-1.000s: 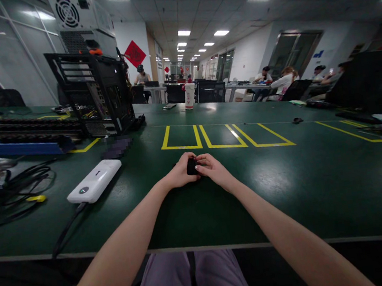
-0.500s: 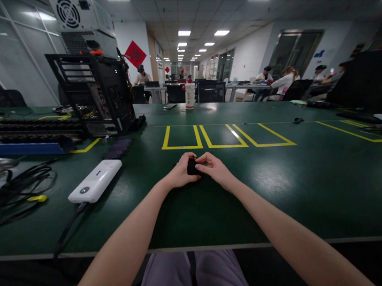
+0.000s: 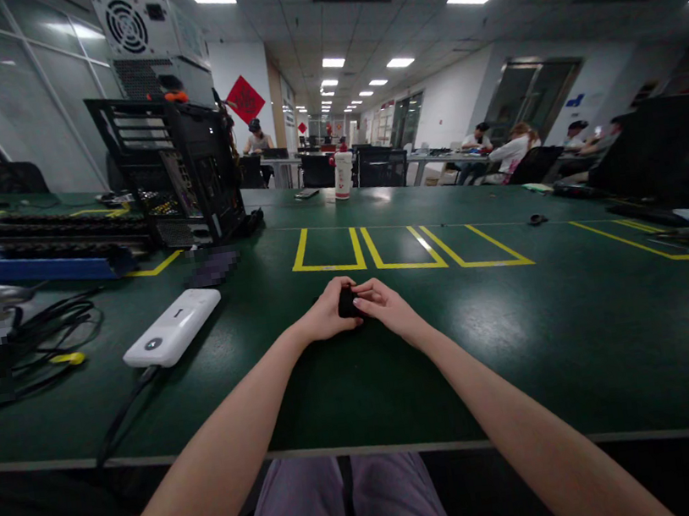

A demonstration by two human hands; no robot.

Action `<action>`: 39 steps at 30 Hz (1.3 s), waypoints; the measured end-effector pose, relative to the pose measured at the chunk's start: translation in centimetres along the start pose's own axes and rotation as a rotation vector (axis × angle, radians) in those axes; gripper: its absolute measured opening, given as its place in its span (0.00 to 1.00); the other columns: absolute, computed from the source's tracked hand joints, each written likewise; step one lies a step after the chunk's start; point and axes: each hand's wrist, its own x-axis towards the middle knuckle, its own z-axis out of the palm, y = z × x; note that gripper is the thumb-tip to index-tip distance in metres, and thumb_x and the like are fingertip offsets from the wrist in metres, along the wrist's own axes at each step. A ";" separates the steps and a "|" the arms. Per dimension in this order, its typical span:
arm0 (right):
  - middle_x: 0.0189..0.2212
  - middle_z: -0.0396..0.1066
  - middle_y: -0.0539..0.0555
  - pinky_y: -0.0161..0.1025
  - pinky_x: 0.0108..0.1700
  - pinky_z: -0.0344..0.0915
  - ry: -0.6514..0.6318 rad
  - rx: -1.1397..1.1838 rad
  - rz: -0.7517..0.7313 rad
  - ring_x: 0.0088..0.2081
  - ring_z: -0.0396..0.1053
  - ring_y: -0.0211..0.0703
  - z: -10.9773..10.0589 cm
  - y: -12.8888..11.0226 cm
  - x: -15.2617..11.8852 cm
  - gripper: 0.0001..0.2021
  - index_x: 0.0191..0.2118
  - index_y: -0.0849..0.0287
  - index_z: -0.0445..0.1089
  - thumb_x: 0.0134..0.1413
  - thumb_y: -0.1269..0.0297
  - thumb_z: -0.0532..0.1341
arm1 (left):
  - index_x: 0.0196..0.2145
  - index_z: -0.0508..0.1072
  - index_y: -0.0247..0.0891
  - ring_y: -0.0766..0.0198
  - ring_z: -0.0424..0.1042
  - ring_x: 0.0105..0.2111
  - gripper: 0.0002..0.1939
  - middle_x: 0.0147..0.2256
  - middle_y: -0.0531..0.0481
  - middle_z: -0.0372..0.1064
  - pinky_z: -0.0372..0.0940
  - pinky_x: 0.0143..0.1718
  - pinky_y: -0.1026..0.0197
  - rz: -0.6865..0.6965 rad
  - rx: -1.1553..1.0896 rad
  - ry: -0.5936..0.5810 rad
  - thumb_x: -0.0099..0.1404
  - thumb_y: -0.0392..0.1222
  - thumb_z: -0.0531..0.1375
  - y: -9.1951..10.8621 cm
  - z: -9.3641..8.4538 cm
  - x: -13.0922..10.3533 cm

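Observation:
Between my two hands is a small black object, partly covered by fingers; its kind does not show. My left hand curls round its left side, thumb toward me and fingers at the far side. From the right, my right hand pinches at the object with thumb and fingertips. Both hands are just over the green table, in front of yellow tape outlines.
Left of my hands lies a white power bank with a black cable. Behind it stand an open black computer case and a dark blurred slab. A white bottle is farther back. At far right lies a small black ring-like piece.
Almost nothing differs. Both hands keep the same hold on the black object, and the view has shifted very slightly.

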 end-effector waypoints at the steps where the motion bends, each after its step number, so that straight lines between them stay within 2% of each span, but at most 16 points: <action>1: 0.34 0.67 0.50 0.42 0.44 0.62 0.010 0.000 -0.005 0.39 0.66 0.39 0.0 0.0 0.0 0.12 0.36 0.56 0.64 0.43 0.61 0.61 | 0.46 0.56 0.39 0.54 0.60 0.46 0.31 0.44 0.46 0.57 0.56 0.48 0.50 0.000 0.001 -0.001 0.45 0.36 0.63 0.0 0.0 0.0; 4: 0.34 0.66 0.50 0.42 0.44 0.62 0.030 -0.009 -0.006 0.38 0.66 0.39 0.0 0.2 0.1 0.11 0.35 0.56 0.64 0.42 0.61 0.61 | 0.46 0.56 0.39 0.54 0.60 0.46 0.30 0.44 0.46 0.57 0.56 0.48 0.50 0.002 0.006 -0.003 0.46 0.36 0.63 0.0 -0.1 0.0; 11: 0.41 0.66 0.54 0.46 0.47 0.61 0.019 -0.021 0.037 0.43 0.65 0.42 -0.1 0.2 0.1 0.16 0.41 0.57 0.64 0.44 0.61 0.61 | 0.46 0.56 0.38 0.55 0.60 0.46 0.30 0.44 0.46 0.57 0.57 0.48 0.51 0.007 0.016 -0.004 0.46 0.36 0.63 0.1 0.0 0.0; 17: 0.39 0.66 0.51 0.43 0.46 0.62 -0.044 0.012 0.033 0.42 0.66 0.41 -0.1 -0.6 -0.5 0.15 0.39 0.55 0.63 0.41 0.66 0.63 | 0.46 0.56 0.38 0.54 0.60 0.45 0.30 0.44 0.46 0.57 0.57 0.47 0.51 0.006 0.025 -0.003 0.46 0.37 0.63 -0.2 0.0 0.0; 21: 0.34 0.65 0.50 0.42 0.44 0.62 -0.004 -0.010 -0.011 0.38 0.66 0.39 0.1 -0.5 -0.4 0.09 0.34 0.57 0.63 0.44 0.64 0.60 | 0.46 0.56 0.38 0.55 0.60 0.46 0.31 0.44 0.46 0.57 0.57 0.47 0.52 0.011 0.027 -0.004 0.46 0.37 0.64 -0.4 0.1 0.0; 23: 0.33 0.64 0.49 0.42 0.44 0.62 0.016 -0.016 -0.032 0.37 0.66 0.38 0.1 -0.3 -0.2 0.08 0.32 0.58 0.63 0.43 0.65 0.61 | 0.46 0.56 0.38 0.55 0.60 0.46 0.31 0.44 0.46 0.57 0.57 0.47 0.52 0.015 0.027 -0.001 0.45 0.37 0.64 -0.5 0.1 0.1; 28: 0.38 0.64 0.51 0.43 0.46 0.60 0.010 -0.011 -0.006 0.41 0.65 0.40 0.1 -0.1 0.1 0.14 0.39 0.57 0.62 0.42 0.65 0.61 | 0.46 0.55 0.38 0.55 0.60 0.45 0.31 0.44 0.46 0.56 0.57 0.47 0.53 0.016 0.024 0.004 0.45 0.37 0.64 -0.6 0.2 0.2; 31: 0.39 0.65 0.52 0.43 0.48 0.60 -0.025 -0.001 0.008 0.42 0.66 0.40 -0.1 -0.3 -0.1 0.13 0.38 0.57 0.63 0.43 0.65 0.61 | 0.46 0.55 0.38 0.55 0.60 0.45 0.31 0.44 0.46 0.56 0.58 0.46 0.53 0.011 0.026 -0.002 0.46 0.37 0.63 -0.5 0.2 0.1; 35: 0.39 0.65 0.51 0.43 0.47 0.61 -0.062 0.005 0.020 0.43 0.65 0.41 -0.3 -0.5 -0.5 0.15 0.39 0.56 0.62 0.41 0.65 0.63 | 0.46 0.55 0.37 0.55 0.60 0.45 0.30 0.44 0.45 0.56 0.58 0.47 0.52 0.004 0.032 -0.004 0.46 0.37 0.63 -0.3 0.1 0.0; 39: 0.35 0.66 0.51 0.44 0.45 0.62 -0.029 -0.017 0.017 0.40 0.66 0.40 -0.2 -0.4 -0.4 0.12 0.37 0.56 0.62 0.44 0.62 0.61 | 0.47 0.55 0.38 0.55 0.59 0.46 0.31 0.44 0.45 0.56 0.57 0.48 0.52 0.002 0.033 -0.011 0.46 0.37 0.63 -0.4 0.1 0.1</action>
